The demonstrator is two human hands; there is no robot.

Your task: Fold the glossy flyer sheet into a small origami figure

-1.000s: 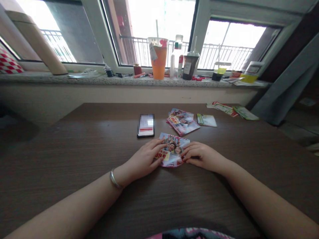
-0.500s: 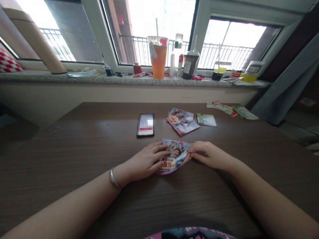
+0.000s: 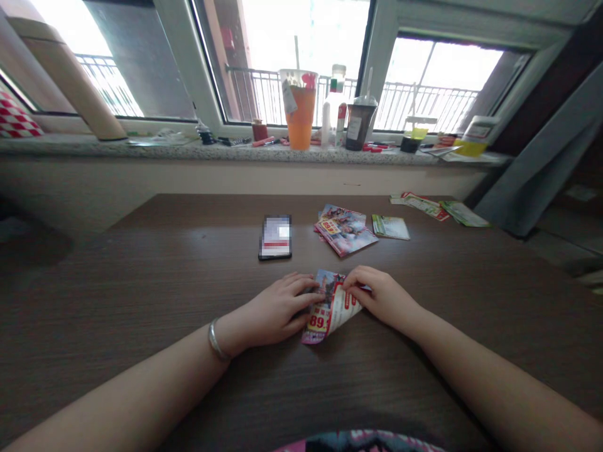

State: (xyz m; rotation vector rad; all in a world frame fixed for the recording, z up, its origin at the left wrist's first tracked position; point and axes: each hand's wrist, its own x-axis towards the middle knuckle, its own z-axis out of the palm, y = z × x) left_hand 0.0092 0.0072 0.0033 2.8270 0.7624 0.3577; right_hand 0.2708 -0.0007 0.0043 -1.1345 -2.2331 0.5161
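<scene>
Pinching with thumb and fingers, the right hand (image 3: 384, 295) grips a colourful printed flyer (image 3: 336, 309) by the part turned over toward the left, so the pale reverse with red patches shows just below and left of the grip. Left of that pinch, the left hand (image 3: 276, 307) lies palm down, fingers spread over the flyer's left part, pressing rather than clasping it. On the flyer's front, the large "89" sits left of and nearer the person than the grip, reading upright, so its printed top points away toward the window. What shows of the front runs lengthwise from far to near, its near corner slanting slightly left; with one side curled over, the whole sheet's long axis cannot be told. The curled edge runs diagonally from near left up toward the pinching fingers.

Beneath both hands is a dark wooden table (image 3: 188, 301). Straight beyond the grip lies a small stack of similar flyers (image 3: 346, 229), slightly fanned. Beyond and left of it is a phone (image 3: 276, 238), long axis pointing away; beyond and right, a small pale card (image 3: 391, 227) lies crosswise.
</scene>
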